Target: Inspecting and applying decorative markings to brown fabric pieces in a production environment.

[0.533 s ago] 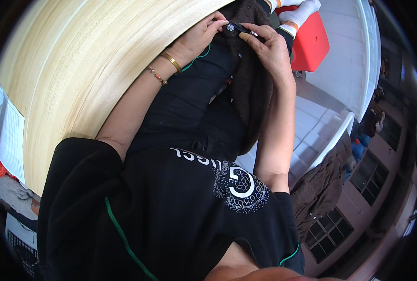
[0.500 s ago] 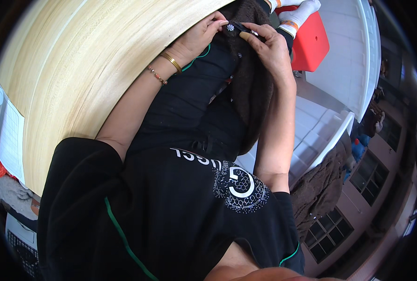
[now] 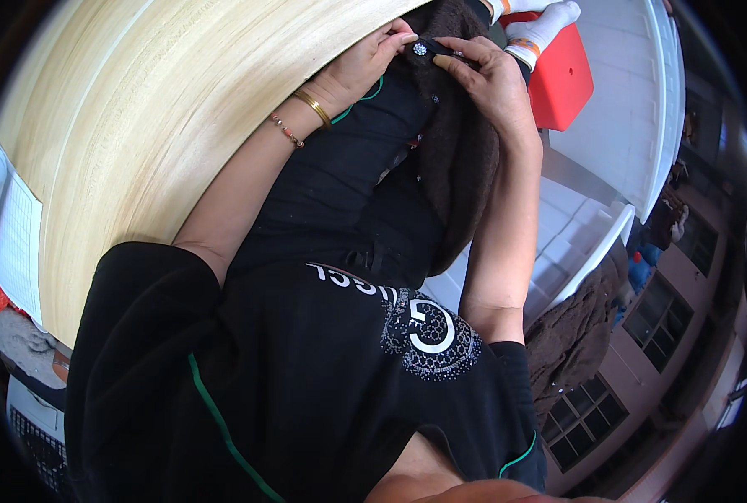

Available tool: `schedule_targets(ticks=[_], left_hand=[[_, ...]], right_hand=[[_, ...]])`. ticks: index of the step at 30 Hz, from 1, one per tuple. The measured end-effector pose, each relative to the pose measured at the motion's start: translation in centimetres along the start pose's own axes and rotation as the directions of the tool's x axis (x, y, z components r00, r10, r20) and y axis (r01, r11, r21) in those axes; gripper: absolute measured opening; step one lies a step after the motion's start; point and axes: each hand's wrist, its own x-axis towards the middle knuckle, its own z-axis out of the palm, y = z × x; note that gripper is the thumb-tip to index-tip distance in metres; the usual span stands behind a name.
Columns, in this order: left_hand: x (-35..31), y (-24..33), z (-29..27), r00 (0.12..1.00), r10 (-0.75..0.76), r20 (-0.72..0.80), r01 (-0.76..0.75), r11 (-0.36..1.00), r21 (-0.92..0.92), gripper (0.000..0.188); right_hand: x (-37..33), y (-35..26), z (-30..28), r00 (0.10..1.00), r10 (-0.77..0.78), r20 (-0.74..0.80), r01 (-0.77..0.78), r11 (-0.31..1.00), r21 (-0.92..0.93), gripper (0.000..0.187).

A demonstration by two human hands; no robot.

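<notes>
A dark brown fleecy garment lies across my lap, hanging down between my legs and my right forearm. Along its edge sit several small shiny buttons, the largest in sight being a sparkling round button. Just left of that button, my left hand pinches the edge between thumb and fingertips, by the table's rim. On the other side my right hand is closed, thumb against forefinger, on a black strip at the garment's edge. The strip runs between both hands; its far parts are hidden by my fingers.
A pale wooden table curves along my left, with white paper sheets at its near end. Beyond my right hand, a socked foot rests by a red stool. White plastic bins and brown fleecy cloth lie right.
Both hands and the garment edge have shifted slightly right in the picture. Each hand keeps its pinch, and the sparkling button stays between them.
</notes>
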Motion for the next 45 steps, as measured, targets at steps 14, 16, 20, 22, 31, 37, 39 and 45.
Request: schedule_targets(ticks=[14, 16, 20, 22, 31, 37, 39, 45], left_hand=[[0.0, 0.5, 0.0, 0.994, 0.108, -0.018, -0.107, 0.993, 0.048, 0.019], [-0.2, 1.1, 0.0, 1.0, -0.005, -0.015, 0.007, 0.99, 0.139, 0.013], [0.0, 2.1, -0.1, 0.982, 0.189, -0.019, -0.179, 0.952, 0.248, 0.01], [0.1, 2.4, 0.1, 0.942, 0.331, -0.061, -0.302, 0.91, 0.285, 0.011], [-0.3, 3.7, 0.9, 0.976, -0.032, -0.217, 0.071, 0.982, 0.177, 0.018], [-1.0, 4.5, 1.4, 0.99, 0.119, 0.071, -0.137, 0.926, 0.353, 0.013], [-1.3, 4.6, 1.7, 0.954, 0.268, 0.134, -0.297, 0.899, 0.321, 0.013], [-1.4, 5.2, 1.7, 0.933, 0.168, 0.318, -0.315, 0.808, 0.498, 0.022]], right_hand=[[0.6, 0.2, -0.3, 0.997, -0.033, 0.076, 0.035, 0.999, -0.025, 0.031], [0.8, 0.3, -0.5, 0.991, -0.041, 0.129, 0.049, 0.997, -0.058, 0.031], [1.1, 0.3, -0.6, 0.983, -0.09, 0.159, 0.097, 0.995, -0.035, 0.03], [1.1, 0.5, -0.8, 0.984, -0.063, 0.168, 0.076, 0.994, -0.076, 0.028], [-2.1, 2.3, -0.7, 0.962, -0.181, -0.207, 0.246, 0.901, 0.357, 0.025], [-9.4, 0.9, -1.5, 0.938, 0.225, -0.264, -0.236, 0.972, -0.01, 0.049], [-12.1, 0.0, -0.6, 0.911, 0.287, -0.296, -0.309, 0.95, -0.031, 0.046], [-17.9, 2.2, 1.6, 0.797, 0.576, -0.184, -0.578, 0.815, 0.045, 0.036]])
